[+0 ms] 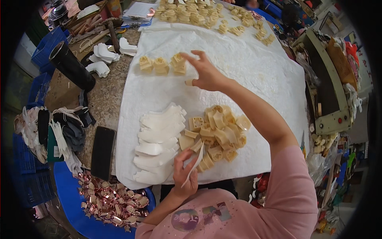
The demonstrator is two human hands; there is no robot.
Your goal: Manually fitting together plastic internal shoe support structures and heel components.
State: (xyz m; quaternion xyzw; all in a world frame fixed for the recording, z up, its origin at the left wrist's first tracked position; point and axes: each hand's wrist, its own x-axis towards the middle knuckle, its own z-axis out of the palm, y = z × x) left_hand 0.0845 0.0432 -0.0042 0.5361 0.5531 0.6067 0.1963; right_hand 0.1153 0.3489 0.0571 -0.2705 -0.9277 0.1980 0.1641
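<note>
My left hand [185,172] is closed at the table's near edge, gripping a thin white curved piece [195,164] held on edge. To its right lies a heap of cream-coloured hollow moulded parts [219,131]. On its other side, overlapping white curved pieces [157,145] form a long pile. My right hand [207,73] reaches over the far half of the white sheet, fingers spread. Its fingertips are at a cream part [178,63], the rightmost of three standing in a row; whether they touch it I cannot tell.
Many cream parts [187,15] cover the sheet's far end. Left of the white sheet [254,87] are a black phone [103,153], a dark tube [71,65] and more white pieces [104,53]. A blue tub [69,195] holds shiny copper-coloured pieces [111,199]. A greenish metal frame [328,83] stands at right.
</note>
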